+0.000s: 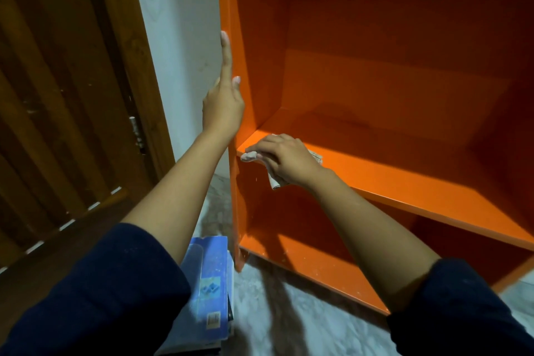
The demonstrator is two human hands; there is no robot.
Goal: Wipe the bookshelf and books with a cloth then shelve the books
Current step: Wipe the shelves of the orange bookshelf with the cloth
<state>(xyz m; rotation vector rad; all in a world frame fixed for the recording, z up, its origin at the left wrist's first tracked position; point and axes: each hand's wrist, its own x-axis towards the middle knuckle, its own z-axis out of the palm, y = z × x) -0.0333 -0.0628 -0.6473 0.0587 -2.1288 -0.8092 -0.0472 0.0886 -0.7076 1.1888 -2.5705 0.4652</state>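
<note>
right hand [284, 159] fingers curled, pressing cloth [250, 155] onto middle shelf front edge, at bookshelf [404, 182] left corner | left hand [224, 101] fingers straight, together, flat against bookshelf's left side panel | books [209, 292] stacked on floor left of bookshelf base

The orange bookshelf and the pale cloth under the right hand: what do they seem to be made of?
The orange bookshelf looks like board with a smooth glossy paint or laminate, since its shelves reflect light; the core is not visible. The pale cloth seems soft woven fabric, because it bunches and folds under the right hand.
</note>
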